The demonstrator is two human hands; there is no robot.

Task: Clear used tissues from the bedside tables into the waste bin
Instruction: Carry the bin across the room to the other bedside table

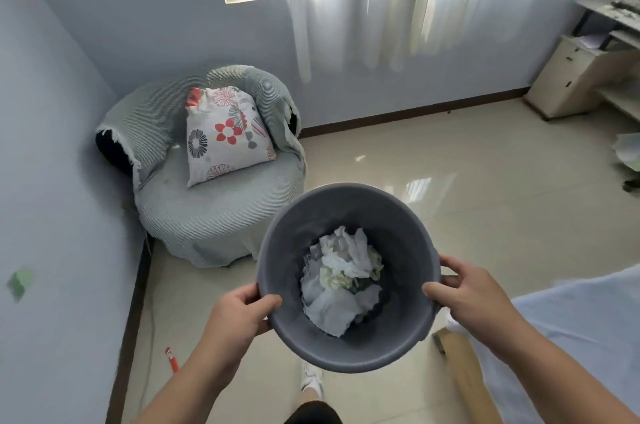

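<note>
A round grey waste bin (pixel 391 215) is held up in front of me above the tiled floor. Crumpled white tissues (pixel 341 278) lie in a heap at its bottom. My left hand (pixel 239 316) grips the bin's left rim, thumb inside and fingers under the edge. My right hand (pixel 471 292) grips the right rim the same way. No bedside table is in view.
A round armchair (pixel 207 209) with a striped grey cover and a floral cushion (pixel 223 136) stands in the left corner. A bed edge (pixel 571 326) with a wooden frame is at the lower right. A cream cabinet (pixel 568 80) and desk stand far right. A small orange object (pixel 172 359) lies on the floor.
</note>
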